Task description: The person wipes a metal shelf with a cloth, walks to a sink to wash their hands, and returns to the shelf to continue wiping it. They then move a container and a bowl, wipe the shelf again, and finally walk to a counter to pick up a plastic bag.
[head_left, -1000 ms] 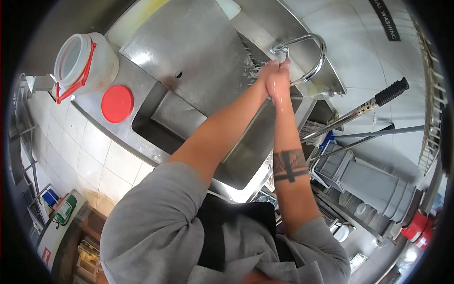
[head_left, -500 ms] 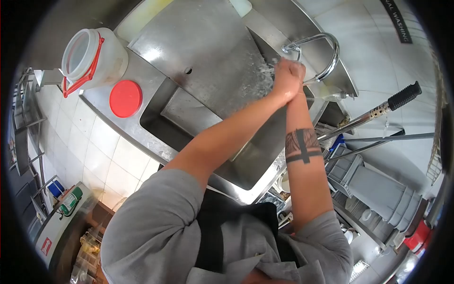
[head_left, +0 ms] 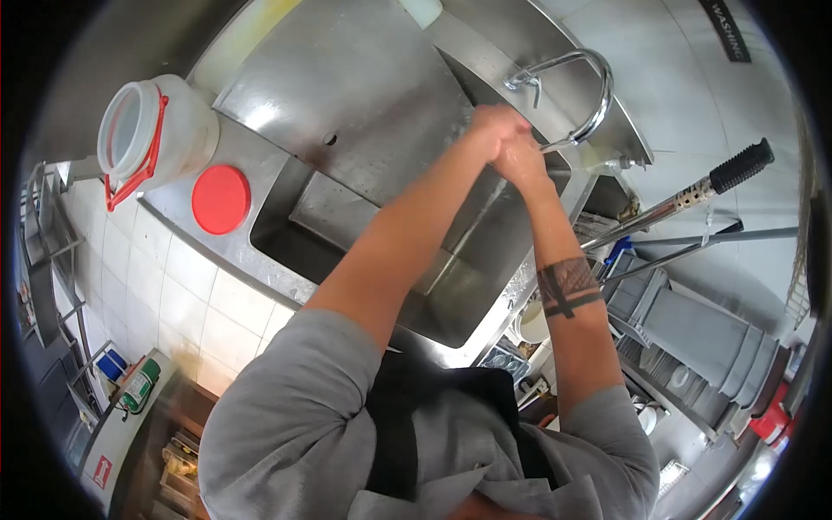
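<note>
Your left hand (head_left: 495, 126) and right hand (head_left: 521, 159) are pressed against each other above the stainless-steel sink (head_left: 464, 299); you cannot tell how their fingers close. The chrome gooseneck faucet (head_left: 606, 80) curves on your right, its outlet just beside your right hand
</note>
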Demonstrator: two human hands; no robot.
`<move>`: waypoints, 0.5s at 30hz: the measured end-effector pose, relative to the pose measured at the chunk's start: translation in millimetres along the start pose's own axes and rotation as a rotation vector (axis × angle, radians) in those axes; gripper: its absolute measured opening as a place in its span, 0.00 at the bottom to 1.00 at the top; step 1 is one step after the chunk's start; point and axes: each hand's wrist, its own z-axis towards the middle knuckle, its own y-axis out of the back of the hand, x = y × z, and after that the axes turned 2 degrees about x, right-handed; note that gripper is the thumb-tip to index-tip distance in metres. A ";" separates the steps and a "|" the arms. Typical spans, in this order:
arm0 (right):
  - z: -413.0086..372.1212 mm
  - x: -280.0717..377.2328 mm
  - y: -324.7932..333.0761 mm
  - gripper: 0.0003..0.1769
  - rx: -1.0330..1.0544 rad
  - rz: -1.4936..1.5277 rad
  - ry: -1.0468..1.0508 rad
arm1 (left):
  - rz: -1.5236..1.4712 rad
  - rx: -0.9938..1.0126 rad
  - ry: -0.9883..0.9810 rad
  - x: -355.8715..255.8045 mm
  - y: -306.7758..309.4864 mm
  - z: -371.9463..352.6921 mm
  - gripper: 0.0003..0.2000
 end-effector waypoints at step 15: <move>45.7 -50.4 -24.8 0.20 -0.372 1.779 -0.282 | 0.480 0.032 -0.512 8.1 -62.9 -45.6 0.25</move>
